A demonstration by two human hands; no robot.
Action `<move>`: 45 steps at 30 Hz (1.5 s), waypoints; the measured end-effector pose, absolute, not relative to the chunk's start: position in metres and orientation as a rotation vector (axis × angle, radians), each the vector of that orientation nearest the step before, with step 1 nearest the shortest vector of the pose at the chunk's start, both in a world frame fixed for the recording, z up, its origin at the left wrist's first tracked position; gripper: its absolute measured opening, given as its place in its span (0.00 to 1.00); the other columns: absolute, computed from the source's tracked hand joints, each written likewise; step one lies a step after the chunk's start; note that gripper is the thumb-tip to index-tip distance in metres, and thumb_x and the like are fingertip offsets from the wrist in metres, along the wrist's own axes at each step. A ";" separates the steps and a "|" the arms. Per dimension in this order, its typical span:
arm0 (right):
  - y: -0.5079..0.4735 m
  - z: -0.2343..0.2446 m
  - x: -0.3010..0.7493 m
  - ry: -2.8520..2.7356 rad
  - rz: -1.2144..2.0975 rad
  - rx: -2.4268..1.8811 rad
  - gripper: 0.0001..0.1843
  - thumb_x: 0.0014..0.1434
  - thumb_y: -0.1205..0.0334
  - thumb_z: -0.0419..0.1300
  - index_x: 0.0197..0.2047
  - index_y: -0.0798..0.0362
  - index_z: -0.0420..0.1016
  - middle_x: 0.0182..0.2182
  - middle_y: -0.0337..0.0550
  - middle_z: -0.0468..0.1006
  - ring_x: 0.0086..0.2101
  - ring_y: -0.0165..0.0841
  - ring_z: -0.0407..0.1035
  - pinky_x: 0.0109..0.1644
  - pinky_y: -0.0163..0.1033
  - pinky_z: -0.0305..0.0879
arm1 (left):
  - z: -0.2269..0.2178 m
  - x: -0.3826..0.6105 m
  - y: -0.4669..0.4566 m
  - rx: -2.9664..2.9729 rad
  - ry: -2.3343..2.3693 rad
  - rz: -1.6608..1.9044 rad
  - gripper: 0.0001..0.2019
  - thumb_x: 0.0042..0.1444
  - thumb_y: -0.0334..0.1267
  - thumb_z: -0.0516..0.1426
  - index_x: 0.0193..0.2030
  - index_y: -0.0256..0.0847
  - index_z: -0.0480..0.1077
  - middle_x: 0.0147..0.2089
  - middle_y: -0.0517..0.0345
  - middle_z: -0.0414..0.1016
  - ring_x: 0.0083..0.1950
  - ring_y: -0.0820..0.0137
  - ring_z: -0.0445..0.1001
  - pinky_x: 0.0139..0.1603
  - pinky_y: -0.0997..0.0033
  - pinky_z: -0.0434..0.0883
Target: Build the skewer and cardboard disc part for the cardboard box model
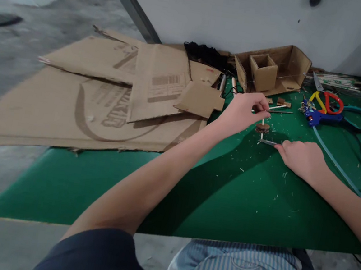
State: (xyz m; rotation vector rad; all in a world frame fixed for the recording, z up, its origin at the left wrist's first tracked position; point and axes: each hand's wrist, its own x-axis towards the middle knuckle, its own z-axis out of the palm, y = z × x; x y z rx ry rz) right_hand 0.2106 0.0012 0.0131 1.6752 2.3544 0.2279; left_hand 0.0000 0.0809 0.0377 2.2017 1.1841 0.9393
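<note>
While left hand point(251, 112) pinched far end of pale stick point(264, 121), right hand point(301, 157), nearer, gripped thin metal tool point(269, 142), tip pointing left, at stick's near end; tilt unclear.

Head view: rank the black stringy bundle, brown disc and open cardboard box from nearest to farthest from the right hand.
1. Brown disc: just left of the right hand.
2. Open cardboard box: behind the disc, near the wall.
3. Black stringy bundle: left of the box.
</note>
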 end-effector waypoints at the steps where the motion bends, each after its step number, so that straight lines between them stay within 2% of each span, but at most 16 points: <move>1: 0.001 0.012 0.211 2.357 0.228 1.669 0.34 0.78 0.47 0.38 0.44 0.58 0.81 0.31 0.54 0.83 0.29 0.40 0.77 0.30 0.39 0.44 | 0.038 0.000 0.081 2.201 1.183 0.940 0.02 0.59 0.31 0.64 0.35 0.40 0.75 0.36 0.58 0.83 0.39 0.70 0.81 0.46 0.68 0.77; 7: -0.004 0.014 0.213 2.369 0.270 1.720 0.34 0.79 0.47 0.38 0.42 0.57 0.80 0.29 0.52 0.83 0.27 0.38 0.75 0.29 0.39 0.42 | 0.037 0.001 0.082 2.175 1.181 0.930 0.03 0.59 0.29 0.64 0.36 0.40 0.76 0.36 0.59 0.84 0.40 0.71 0.81 0.46 0.69 0.77; 15: 0.000 0.019 0.216 2.345 0.275 1.810 0.33 0.78 0.47 0.38 0.43 0.57 0.79 0.33 0.52 0.84 0.27 0.36 0.73 0.31 0.39 0.40 | 0.039 0.001 0.079 2.196 1.214 0.901 0.01 0.61 0.31 0.63 0.38 0.40 0.77 0.40 0.57 0.85 0.44 0.67 0.83 0.49 0.66 0.79; 21: 0.001 0.013 0.215 2.330 0.282 1.807 0.34 0.78 0.47 0.37 0.44 0.57 0.79 0.33 0.53 0.84 0.28 0.38 0.75 0.30 0.39 0.41 | 0.037 0.003 0.078 2.195 1.221 0.910 0.01 0.61 0.32 0.63 0.39 0.40 0.77 0.40 0.58 0.85 0.44 0.67 0.83 0.52 0.64 0.79; 29: -0.002 0.016 0.214 2.319 0.211 1.639 0.33 0.78 0.47 0.39 0.44 0.58 0.80 0.30 0.54 0.83 0.29 0.41 0.77 0.29 0.39 0.44 | 0.034 0.003 0.078 2.183 1.231 0.940 0.01 0.61 0.33 0.63 0.38 0.40 0.78 0.40 0.56 0.85 0.44 0.66 0.83 0.51 0.65 0.79; 37: -0.005 0.017 0.215 2.366 0.243 1.777 0.34 0.78 0.47 0.38 0.43 0.58 0.80 0.32 0.55 0.84 0.26 0.37 0.73 0.30 0.38 0.43 | 0.034 0.004 0.077 2.192 1.223 0.940 0.01 0.60 0.32 0.63 0.37 0.41 0.76 0.40 0.57 0.85 0.43 0.67 0.83 0.50 0.65 0.79; 45: -0.009 0.016 0.210 2.304 0.209 1.750 0.33 0.78 0.48 0.38 0.44 0.58 0.80 0.30 0.54 0.83 0.27 0.38 0.76 0.29 0.38 0.44 | 0.037 0.006 0.073 2.168 1.284 0.939 0.03 0.61 0.31 0.64 0.36 0.41 0.75 0.39 0.56 0.84 0.42 0.67 0.82 0.49 0.66 0.78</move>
